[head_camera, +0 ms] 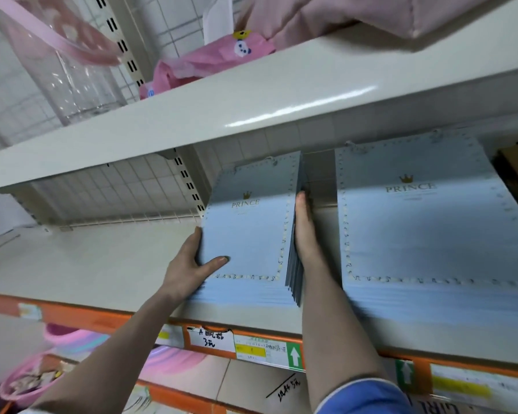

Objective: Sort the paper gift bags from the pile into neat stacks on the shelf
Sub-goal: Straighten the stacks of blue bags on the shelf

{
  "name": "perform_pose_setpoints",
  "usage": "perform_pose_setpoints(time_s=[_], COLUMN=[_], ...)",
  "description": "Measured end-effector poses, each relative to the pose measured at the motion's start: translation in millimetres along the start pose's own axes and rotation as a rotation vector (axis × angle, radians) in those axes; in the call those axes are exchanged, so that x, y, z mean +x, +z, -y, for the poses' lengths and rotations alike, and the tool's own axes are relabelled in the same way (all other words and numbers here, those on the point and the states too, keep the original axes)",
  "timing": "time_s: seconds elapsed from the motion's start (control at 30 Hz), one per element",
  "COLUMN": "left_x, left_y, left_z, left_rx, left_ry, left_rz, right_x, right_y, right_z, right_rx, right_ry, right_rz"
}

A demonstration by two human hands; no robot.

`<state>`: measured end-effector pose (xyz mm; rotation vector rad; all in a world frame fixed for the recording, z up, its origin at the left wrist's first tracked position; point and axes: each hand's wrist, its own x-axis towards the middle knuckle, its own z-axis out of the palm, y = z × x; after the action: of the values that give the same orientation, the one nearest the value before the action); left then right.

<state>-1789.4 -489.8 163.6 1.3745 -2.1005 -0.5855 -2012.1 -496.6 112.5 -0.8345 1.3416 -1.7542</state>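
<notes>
A stack of small light-blue "PRINCE" paper gift bags [251, 228] lies flat on the cream shelf board [72, 264]. My left hand [192, 264] grips the stack's left edge, thumb on top of the uppermost bag. My right hand [304, 231] lies flat with straight fingers against the stack's right side. A taller stack of larger blue "PRINCE" bags [425, 234] lies just to the right, with a narrow gap where my right hand is. Both stacks reach the shelf's front edge.
The upper shelf board [251, 97] hangs low over the stacks and carries pink bags [207, 64] and a clear bag with pink trim [57, 55]. The orange front rail [102, 318] holds price labels. Pink baskets [27, 380] sit below left. A dark box [515, 174] stands at far right.
</notes>
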Motion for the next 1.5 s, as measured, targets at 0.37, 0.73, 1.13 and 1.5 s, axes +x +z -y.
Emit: perform_pose_setpoints(time_s=[0.37,0.73,1.13,1.5], left_x=[4,4,10,15], left_y=[0,-3,-4,-6], left_z=[3,-2,6,4], left_rx=[-0.015,0.006,0.008,-0.019], left_ry=[-0.002,0.004,0.022,0.046], left_rz=[0.007,0.035,0.035,0.054], right_x=[-9,-17,-17,-20], right_y=[7,3,-2,-4], right_z=[19,20,33,40], right_rx=[0.044,0.075,0.030,-0.110], right_ry=[-0.148,-0.242,-0.258,-0.287], right_rz=[-0.048,0.037,0.030,0.035])
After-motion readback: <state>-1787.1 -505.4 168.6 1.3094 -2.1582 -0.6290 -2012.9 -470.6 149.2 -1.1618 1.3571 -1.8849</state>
